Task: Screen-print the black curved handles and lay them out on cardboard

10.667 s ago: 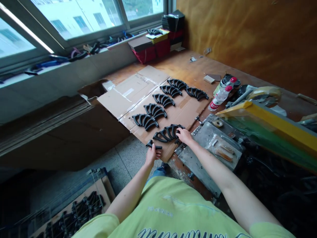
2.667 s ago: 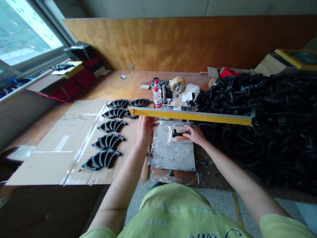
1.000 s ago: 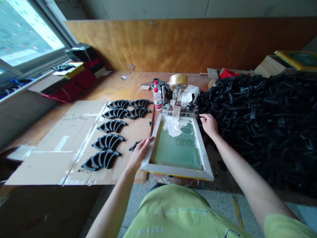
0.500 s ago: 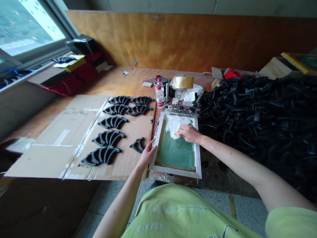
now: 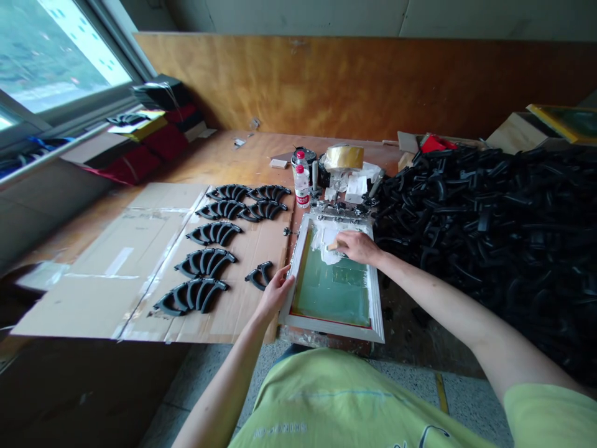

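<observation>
Across the cardboard sheet (image 5: 112,289) on the tabletop (image 5: 209,155), seven fanned groups of black parts (image 5: 212,235) look complete; a shorter fan (image 5: 259,274) near the left hand (image 5: 277,289) seems barely begun. Judging by the large heap (image 5: 452,230) at the right, far more is left than done. Between sheet and heap lies the pale-edged screen frame (image 5: 333,327), its green mesh (image 5: 329,298) carrying white paste (image 5: 333,259) toward the far end. The right hand (image 5: 358,246) has its fingers closed around a small wooden-looking tool (image 5: 333,246) in that paste. The left hand touches the frame's left edge; whether its fingers grip or merely steady it, I cannot tell. Two red-capped bottles (image 5: 302,194) stand beyond the frame, beside a dark can (image 5: 311,153), contents unclear.
</observation>
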### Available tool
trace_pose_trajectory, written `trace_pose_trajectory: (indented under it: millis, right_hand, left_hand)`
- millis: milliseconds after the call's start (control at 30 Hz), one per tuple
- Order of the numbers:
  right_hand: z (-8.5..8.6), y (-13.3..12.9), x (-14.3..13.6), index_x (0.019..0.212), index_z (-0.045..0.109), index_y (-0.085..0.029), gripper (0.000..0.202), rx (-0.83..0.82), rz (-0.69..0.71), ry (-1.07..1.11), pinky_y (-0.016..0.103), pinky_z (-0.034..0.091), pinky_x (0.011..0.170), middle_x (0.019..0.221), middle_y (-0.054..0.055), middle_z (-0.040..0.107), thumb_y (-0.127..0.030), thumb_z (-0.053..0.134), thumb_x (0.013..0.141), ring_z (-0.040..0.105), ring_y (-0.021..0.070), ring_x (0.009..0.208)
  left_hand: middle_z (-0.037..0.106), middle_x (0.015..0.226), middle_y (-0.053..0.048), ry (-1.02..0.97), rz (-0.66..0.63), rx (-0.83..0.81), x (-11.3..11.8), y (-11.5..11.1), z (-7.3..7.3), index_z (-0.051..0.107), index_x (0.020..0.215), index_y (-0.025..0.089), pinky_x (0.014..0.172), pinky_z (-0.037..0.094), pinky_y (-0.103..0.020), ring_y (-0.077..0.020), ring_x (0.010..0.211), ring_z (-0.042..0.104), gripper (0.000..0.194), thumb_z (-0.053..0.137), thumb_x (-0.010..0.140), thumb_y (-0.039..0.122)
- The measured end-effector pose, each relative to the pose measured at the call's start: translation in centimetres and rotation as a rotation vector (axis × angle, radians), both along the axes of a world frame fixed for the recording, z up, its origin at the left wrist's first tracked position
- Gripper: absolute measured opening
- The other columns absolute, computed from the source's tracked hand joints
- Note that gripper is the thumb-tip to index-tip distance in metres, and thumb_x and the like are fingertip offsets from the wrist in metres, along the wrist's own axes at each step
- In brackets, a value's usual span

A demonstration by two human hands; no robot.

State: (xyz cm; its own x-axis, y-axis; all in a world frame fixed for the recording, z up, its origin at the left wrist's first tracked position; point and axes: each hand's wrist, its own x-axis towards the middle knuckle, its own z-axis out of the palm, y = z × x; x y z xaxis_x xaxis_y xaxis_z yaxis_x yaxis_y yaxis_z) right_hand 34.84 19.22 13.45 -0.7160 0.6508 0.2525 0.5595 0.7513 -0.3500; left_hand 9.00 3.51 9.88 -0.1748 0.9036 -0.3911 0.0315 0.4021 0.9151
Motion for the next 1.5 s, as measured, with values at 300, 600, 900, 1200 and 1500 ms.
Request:
trace_pose_trajectory:
  millis: [300, 600, 900, 1200, 1500]
  right_hand:
    - [3.3, 7.9, 4.1, 0.121, 0.062, -0.025, 0.035, 0.026, -0.683, 0.172, 0.030, 0.045, 0.073, 0.085, 0.004, 0.071, -0.034, 0.055, 0.088, 0.063, 0.0203, 0.078]
    - [-5.0, -0.3, 5.1, 0.113, 0.064, -0.024, 0.036, -0.230, -0.394, 0.079, 0.031, 0.045, 0.080, 0.092, 0.003, 0.066, -0.028, 0.069, 0.078, 0.059, 0.0182, 0.086]
    - [-2.9, -10.0, -2.2, 0.109, 0.067, -0.025, 0.022, -0.017, -0.025, 0.047, 0.031, 0.045, 0.082, 0.091, 0.006, 0.062, -0.031, 0.056, 0.091, 0.056, 0.0188, 0.090]
    - [-9.4, -3.3, 9.8, 0.088, 0.071, -0.020, 0.012, -0.225, -0.778, -0.096, 0.027, 0.048, 0.070, 0.084, 0.007, 0.068, -0.019, 0.060, 0.083, 0.064, 0.0186, 0.077]
    - [-8.9, -5.2, 9.9, 0.110, 0.063, -0.019, 0.028, -0.246, -1.033, 0.218, 0.034, 0.049, 0.072, 0.095, 0.009, 0.071, -0.026, 0.062, 0.083, 0.066, 0.0225, 0.080]
  left_hand:
    - [0.067, 0.089, -0.003, -0.113, -0.008, 0.186, -0.3, 2.3, 9.4, 0.066, 0.110, 0.016, 0.058, 0.046, -0.022, -0.0140, 0.070, 0.061, 0.054, 0.061, 0.077, 0.059]
    - [0.069, 0.089, -0.005, -0.377, 0.136, 0.458, 2.6, 8.4, 13.3, 0.060, 0.106, 0.019, 0.066, 0.052, -0.024, -0.0157, 0.082, 0.065, 0.046, 0.052, 0.085, 0.058]
    - [0.072, 0.093, -0.012, -0.532, 0.012, -0.197, 6.6, -0.9, 1.4, 0.062, 0.097, 0.014, 0.059, 0.054, -0.025, -0.0184, 0.078, 0.069, 0.045, 0.056, 0.084, 0.057]
    - [0.067, 0.063, -0.009, -0.096, 0.525, -0.388, -8.4, -4.9, -6.6, 0.061, 0.077, 0.013, 0.051, 0.051, -0.025, -0.0145, 0.051, 0.061, 0.038, 0.043, 0.091, 0.043]
    - [0.051, 0.039, -0.003, 0.362, 0.144, -0.403, -9.5, -2.5, -4.8, 0.057, 0.062, 0.015, 0.036, 0.033, -0.022, -0.0131, 0.033, 0.043, 0.050, 0.050, 0.080, 0.062]
